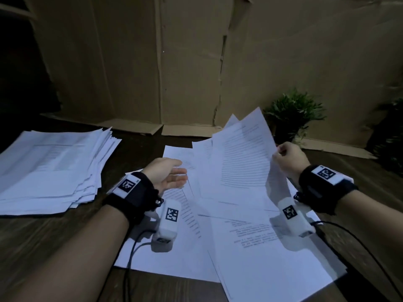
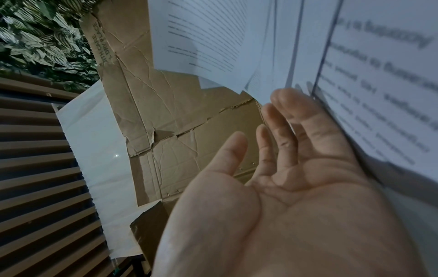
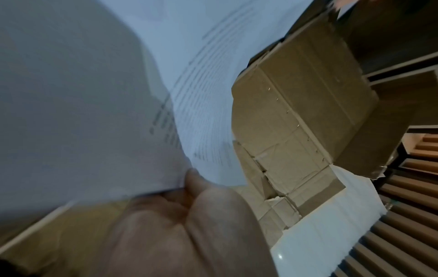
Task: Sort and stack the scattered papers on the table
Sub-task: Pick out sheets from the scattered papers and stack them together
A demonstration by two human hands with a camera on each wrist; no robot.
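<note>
- Here, a few printed sheets (image 1: pixel 239 158) are held raised and tilted above the right half of the dark wooden table (image 1: pixel 43 236); their upper corners are fanned apart, and the lower edges reach down toward the papers beneath.
- The right edge of the raised sheets is pinched by the right hand (image 1: pixel 291 159), with the thumb (image 3: pixel 196 180) laid on the near face and the remaining fingers curled behind the paper; in the right wrist view the picture is blurred.
- The left hand (image 1: pixel 166 174) is shown palm up just left of the raised sheets, its fingers (image 2: pixel 291 116) straight and slightly spread; nothing is gripped, and the fingertips lie at the edge of a sheet, though contact cannot be confirmed.
- Loose scattered papers (image 1: pixel 272 253) are seen overlapping at differing angles on the table below both hands.
- A thick, uneven stack of papers (image 1: pixel 52 168) is seen on the left side of the table, well apart from the loose ones.
- Flattened cardboard (image 1: pixel 196 62) is stood upright behind the table, with a small potted plant (image 1: pixel 293 114) at its foot on the right.
</note>
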